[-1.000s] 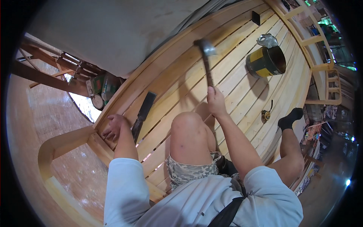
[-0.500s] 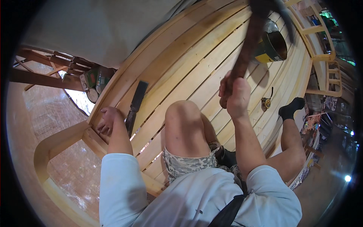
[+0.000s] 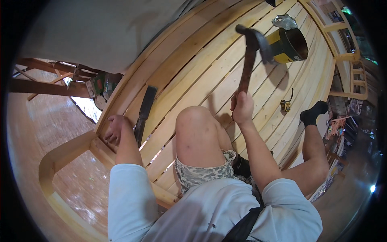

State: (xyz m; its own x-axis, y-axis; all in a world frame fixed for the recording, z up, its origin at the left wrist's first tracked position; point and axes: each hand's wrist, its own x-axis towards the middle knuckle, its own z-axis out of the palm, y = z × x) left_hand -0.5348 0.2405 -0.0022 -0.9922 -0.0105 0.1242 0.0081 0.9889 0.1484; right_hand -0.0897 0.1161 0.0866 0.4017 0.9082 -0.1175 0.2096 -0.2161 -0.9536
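Observation:
My right hand (image 3: 243, 108) grips the wooden handle of a hammer (image 3: 246, 60), raised above the slatted boards with its dark metal head up. My left hand (image 3: 115, 128) rests by the corner of the wooden frame (image 3: 98, 149). Its fingers are bent and spread a little apart, and I see nothing held in them. Just right of that hand lies a chisel (image 3: 144, 115), its broad dark blade pointing away from me. A tape measure (image 3: 286, 105) lies on the boards (image 3: 219, 82) to the right of my knee, with its strap stretched out.
An open dark can (image 3: 285, 46) with a yellow label lies on its side at far right, its bent lid (image 3: 285, 21) beside it. A pale sheet (image 3: 92, 32) covers the far left. Left of the frame stand jars (image 3: 101, 90) on a lower level. Curved wooden pieces (image 3: 346, 60) stand at right.
The hammer has come down and away from the camera, its head shifting left, so the can and its lid show more. My right hand has moved slightly left; the left hand stays put.

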